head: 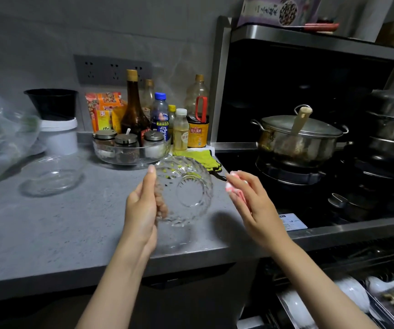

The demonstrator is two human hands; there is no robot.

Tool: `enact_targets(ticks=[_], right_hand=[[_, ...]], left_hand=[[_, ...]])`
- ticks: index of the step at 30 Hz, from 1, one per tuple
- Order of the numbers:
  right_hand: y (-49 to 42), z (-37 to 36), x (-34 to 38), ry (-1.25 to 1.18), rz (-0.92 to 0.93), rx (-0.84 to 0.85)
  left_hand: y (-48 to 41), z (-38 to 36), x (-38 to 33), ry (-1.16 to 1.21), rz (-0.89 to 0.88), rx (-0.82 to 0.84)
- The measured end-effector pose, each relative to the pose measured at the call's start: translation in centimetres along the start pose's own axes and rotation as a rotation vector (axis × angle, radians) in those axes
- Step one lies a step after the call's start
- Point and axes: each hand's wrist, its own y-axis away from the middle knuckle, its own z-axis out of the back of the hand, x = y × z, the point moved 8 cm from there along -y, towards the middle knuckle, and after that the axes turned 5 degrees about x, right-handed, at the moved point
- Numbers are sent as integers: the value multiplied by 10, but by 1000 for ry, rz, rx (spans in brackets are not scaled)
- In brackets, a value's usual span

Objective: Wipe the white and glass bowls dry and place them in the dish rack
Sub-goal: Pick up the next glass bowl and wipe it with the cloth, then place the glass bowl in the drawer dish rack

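Glass bowl [187, 193], left hand [141, 210], over counter [72, 233] corner; cloth [234, 186], right hand [259, 210]

glass bowl [186, 191] above counter [60, 222], condiment bottles [158, 115] behind, stove [310, 186] right

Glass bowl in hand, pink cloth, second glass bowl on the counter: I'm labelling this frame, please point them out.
Glass bowl in hand [192, 192], head view, its round base.
Pink cloth [230, 184], head view, bunched end at the fingertips.
Second glass bowl [53, 180], head view, its bottom.

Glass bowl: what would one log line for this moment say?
left hand: holds glass bowl tilted over counter | right hand: grips pink cloth, clear of bowl
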Motion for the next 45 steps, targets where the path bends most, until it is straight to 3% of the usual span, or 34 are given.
enact_targets(ticks=[5, 7, 14, 19, 26, 31, 38, 42, 45], right_hand=[[23, -32, -65, 203, -179, 374], [28, -34, -69, 136, -185, 438], [28, 31, -59, -393, -400, 219], [56, 60, -61, -751, -432, 359], [138, 105, -115, -963, -655, 442], [199, 146, -165, -979, -795, 297], [261, 192, -245, -853, -978, 135], [281, 213, -297, -710, -1091, 54], [298, 211, -333, -664, -1216, 34]], left_hand=[[-13, 12, 1, -80, -62, 17], [-11, 10, 5, -93, -68, 38], [13, -43, 28, -142, -43, 259], [50, -115, 68, -146, 53, 544], [95, -200, 154, -150, 179, 902], [124, -253, 216, -228, 231, 983], [139, -281, 334, -483, 293, 1006], [154, -267, 398, -1003, 195, 1130], [163, -261, 436, -1243, 148, 1235]])
